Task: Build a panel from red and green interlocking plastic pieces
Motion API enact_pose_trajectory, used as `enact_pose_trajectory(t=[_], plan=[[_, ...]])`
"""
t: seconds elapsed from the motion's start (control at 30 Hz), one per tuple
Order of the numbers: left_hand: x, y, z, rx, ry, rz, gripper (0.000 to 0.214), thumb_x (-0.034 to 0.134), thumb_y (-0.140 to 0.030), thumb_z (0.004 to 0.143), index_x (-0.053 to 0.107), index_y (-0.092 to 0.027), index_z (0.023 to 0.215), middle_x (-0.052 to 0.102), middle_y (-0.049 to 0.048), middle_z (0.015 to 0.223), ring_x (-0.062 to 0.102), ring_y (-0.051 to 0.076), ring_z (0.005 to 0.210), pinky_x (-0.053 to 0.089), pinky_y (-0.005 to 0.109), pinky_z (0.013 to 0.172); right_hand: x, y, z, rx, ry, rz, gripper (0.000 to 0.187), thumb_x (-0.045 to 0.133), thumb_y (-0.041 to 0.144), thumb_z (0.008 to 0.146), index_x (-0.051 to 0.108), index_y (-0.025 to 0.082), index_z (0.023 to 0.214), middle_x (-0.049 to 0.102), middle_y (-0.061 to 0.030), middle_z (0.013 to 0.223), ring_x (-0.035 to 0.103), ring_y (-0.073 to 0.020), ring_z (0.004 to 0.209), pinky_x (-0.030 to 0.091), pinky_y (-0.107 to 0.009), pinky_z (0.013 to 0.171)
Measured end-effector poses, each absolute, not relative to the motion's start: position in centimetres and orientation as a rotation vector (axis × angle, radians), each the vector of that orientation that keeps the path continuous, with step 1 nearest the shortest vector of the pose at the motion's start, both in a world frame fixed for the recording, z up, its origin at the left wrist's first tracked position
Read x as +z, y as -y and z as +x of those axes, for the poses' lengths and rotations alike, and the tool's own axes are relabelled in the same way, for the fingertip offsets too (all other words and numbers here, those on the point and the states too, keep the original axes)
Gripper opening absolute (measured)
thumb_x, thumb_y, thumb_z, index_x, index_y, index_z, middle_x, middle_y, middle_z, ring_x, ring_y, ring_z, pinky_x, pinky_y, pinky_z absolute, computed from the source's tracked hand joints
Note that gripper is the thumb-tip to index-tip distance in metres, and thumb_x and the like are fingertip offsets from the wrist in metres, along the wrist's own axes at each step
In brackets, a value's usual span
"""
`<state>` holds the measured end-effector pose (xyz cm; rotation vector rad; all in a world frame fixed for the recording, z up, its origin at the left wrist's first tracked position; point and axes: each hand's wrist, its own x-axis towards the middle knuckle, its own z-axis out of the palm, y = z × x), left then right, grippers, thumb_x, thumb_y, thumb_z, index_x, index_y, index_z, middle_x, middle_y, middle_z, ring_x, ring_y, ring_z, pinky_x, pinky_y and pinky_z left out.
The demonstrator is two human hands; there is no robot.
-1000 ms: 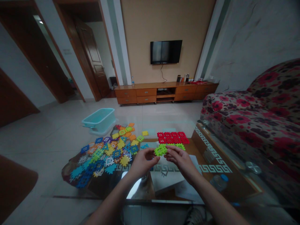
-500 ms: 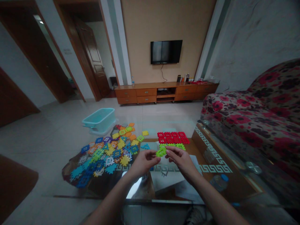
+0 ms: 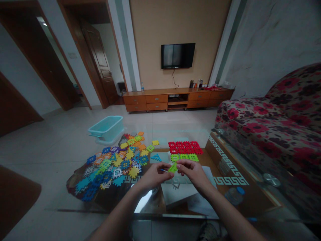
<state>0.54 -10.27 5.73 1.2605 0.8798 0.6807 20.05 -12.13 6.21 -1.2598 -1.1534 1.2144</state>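
The left hand (image 3: pixel 154 176) and right hand (image 3: pixel 193 174) are raised close together over a glass table (image 3: pixel 227 160), both half closed with the fingers curled inward. A green plastic tile (image 3: pixel 173 168) sits tilted between them, pinched at the fingertips of both hands, nearer the right hand's thumb side. A thin blue bit (image 3: pixel 164 170) pokes out just beside the left hand's fingertips; the dim view makes it hard to say whether that hand holds it too.

From the hands, a row of green tiles (image 3: pixel 184 157) lies at 12 o'clock, just in front of a block of red tiles (image 3: pixel 185 147). A blue tile (image 3: pixel 155 157) rests on a pale card at 11 o'clock, and a heap of mixed-colour tiles (image 3: pixel 117 164) spreads out at 9 to 10 o'clock. White paper (image 3: pixel 179 195) lies below the hands, and a water bottle (image 3: pixel 234 195) lies on its side at 4 o'clock. A pale blue tub (image 3: pixel 105 129) stands on the floor at 11 o'clock, well beyond the heap.
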Motion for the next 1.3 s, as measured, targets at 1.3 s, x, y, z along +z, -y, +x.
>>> enact_pose_trajectory(t=[1.3], plan=[[6.0,10.8,1.7,0.609,-0.876,0.774,0.045,0.081,-0.05,0.065,0.071,-0.011,0.086,0.07,0.0071,0.079,0.062,0.012,0.068,0.043,0.024,0.068,5.4,13.7,18.9,0.453,1.753,-1.267,0.047,0.066,0.019,0.07,0.059,0.023,0.116,0.065,-0.0091,0.111,0.06,-0.0215,0.088,0.05,-0.032,0.07]])
